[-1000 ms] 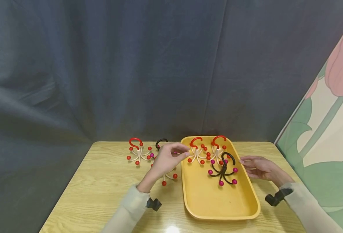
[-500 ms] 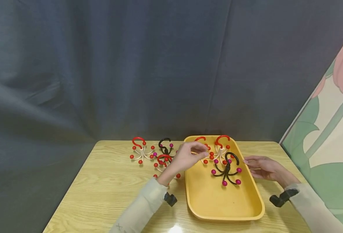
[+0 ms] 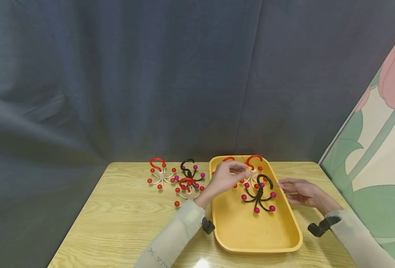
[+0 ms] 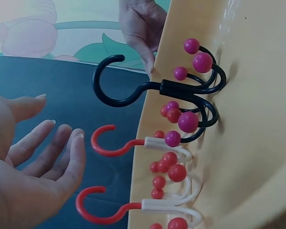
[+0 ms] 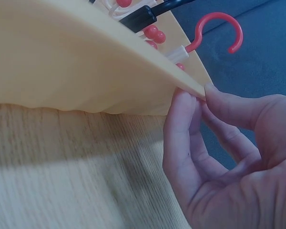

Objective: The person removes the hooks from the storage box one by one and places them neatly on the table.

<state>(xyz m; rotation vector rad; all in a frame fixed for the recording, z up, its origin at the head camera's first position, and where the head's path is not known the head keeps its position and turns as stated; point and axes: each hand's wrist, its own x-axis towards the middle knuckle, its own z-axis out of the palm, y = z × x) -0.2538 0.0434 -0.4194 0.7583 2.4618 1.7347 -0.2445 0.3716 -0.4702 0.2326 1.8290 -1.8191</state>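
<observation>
My left hand [image 3: 226,178] hovers over the back half of the yellow tray [image 3: 256,238], its fingers loosely bent and holding nothing. Inside the tray stands a black claw-shaped hook rack [image 4: 178,89] with magenta balls on its prongs. Beside it are two white racks with red hooks and red balls, one nearer [image 4: 155,143] and one farther along [image 4: 167,205] in the left wrist view; in the head view my left hand partly covers one of them. At the tray's right side my right hand [image 5: 248,157] pinches the rim [image 5: 190,86] between thumb and fingers.
On the wooden table [image 3: 117,223], left of the tray, stand a white rack with a red hook [image 3: 160,175], a black rack [image 3: 189,173] and another red-hooked white rack [image 3: 186,186], partly behind my left forearm. A dark curtain [image 3: 184,82] hangs behind the table.
My left hand has moved right, from the tray's left edge to above the racks inside it. The racks on the table have come into fuller view. My right hand stays at the rim.
</observation>
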